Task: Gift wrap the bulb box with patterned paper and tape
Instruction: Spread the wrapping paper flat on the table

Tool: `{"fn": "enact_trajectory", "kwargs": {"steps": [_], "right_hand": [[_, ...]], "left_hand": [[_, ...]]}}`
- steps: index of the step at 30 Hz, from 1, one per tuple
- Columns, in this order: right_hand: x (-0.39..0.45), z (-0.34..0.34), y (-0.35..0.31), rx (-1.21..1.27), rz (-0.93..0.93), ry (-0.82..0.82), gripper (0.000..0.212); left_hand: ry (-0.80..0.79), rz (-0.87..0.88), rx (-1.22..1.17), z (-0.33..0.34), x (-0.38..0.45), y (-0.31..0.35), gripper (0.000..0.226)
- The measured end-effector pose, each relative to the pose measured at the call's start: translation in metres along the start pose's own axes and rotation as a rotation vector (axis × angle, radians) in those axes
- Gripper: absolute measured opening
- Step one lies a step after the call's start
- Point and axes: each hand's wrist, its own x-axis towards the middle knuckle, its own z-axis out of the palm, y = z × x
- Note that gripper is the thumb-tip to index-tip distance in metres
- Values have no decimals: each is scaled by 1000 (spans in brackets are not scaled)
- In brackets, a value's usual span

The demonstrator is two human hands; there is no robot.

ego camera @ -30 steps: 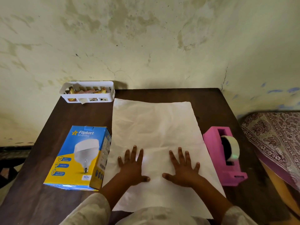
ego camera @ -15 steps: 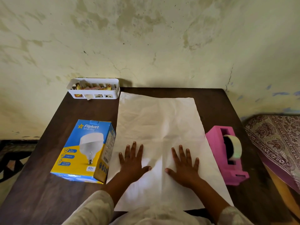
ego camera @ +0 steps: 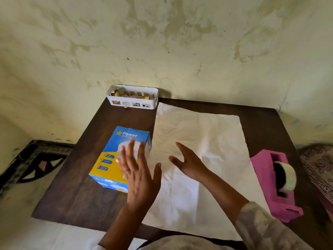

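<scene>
The blue and yellow bulb box (ego camera: 110,156) lies flat on the dark wooden table (ego camera: 81,192), left of a sheet of wrapping paper (ego camera: 212,141) spread white side up. My left hand (ego camera: 138,175) hovers with straight fingers over the box's right part, blurred, and I cannot tell if it touches. My right hand (ego camera: 189,163) is lifted above the paper, fingers spread, pointing left toward the box. A pink tape dispenser (ego camera: 275,184) with a roll of tape stands at the paper's right edge.
A white slotted basket (ego camera: 132,97) with small scraps stands at the table's back left, against the stained wall. Patterned fabric (ego camera: 319,165) lies off the table's right side. A dark frame (ego camera: 32,159) shows on the floor at left.
Both hands have lifted off the paper and swung left toward the bulb box. The camera has turned left as well.
</scene>
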Motion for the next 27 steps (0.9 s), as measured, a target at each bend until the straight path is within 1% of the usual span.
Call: {"fn": "enact_trajectory", "kwargs": {"steps": [2, 5, 6, 7, 8, 10, 12, 13, 15, 17, 18, 20, 22, 24, 26, 27], "right_hand": [[19, 4, -26, 152, -7, -9, 68], [44, 18, -58, 309, 19, 3, 61], [51, 23, -64, 360, 40, 15, 59], [56, 27, -68, 419, 67, 32, 58], [60, 32, -72, 477, 92, 48, 56], [64, 39, -75, 571, 120, 51, 47], [63, 45, -77, 623, 105, 14, 33], [62, 48, -79, 629, 94, 4, 30], [61, 52, -80, 624, 77, 20, 31], [60, 52, -81, 625, 59, 58, 37], [60, 50, -81, 631, 48, 80, 41], [55, 41, -84, 656, 0, 118, 44], [47, 26, -88, 722, -71, 154, 42], [36, 7, -88, 779, -117, 217, 35], [21, -15, -82, 814, -135, 307, 16], [13, -24, -78, 841, -126, 357, 7]], "left_hand": [[110, -160, -32, -9, -3, -12, 77], [243, -519, -167, -20, -8, -36, 89], [240, -624, -218, -22, -10, -45, 93], [204, -691, -258, -23, -12, -51, 99], [154, -721, -285, -25, -14, -58, 105], [68, -740, -362, -27, -20, -66, 115], [37, -773, -480, -30, -22, -67, 116], [29, -786, -531, -32, -22, -67, 115], [31, -806, -594, -33, -19, -71, 119], [36, -800, -635, -37, -13, -76, 129], [37, -770, -640, -39, -9, -78, 134], [48, -684, -639, -45, 1, -77, 136], [71, -578, -668, -52, 15, -73, 130], [67, -472, -739, -58, 32, -68, 115], [19, -400, -828, -59, 49, -57, 103], [-11, -377, -868, -57, 56, -50, 101]]}}
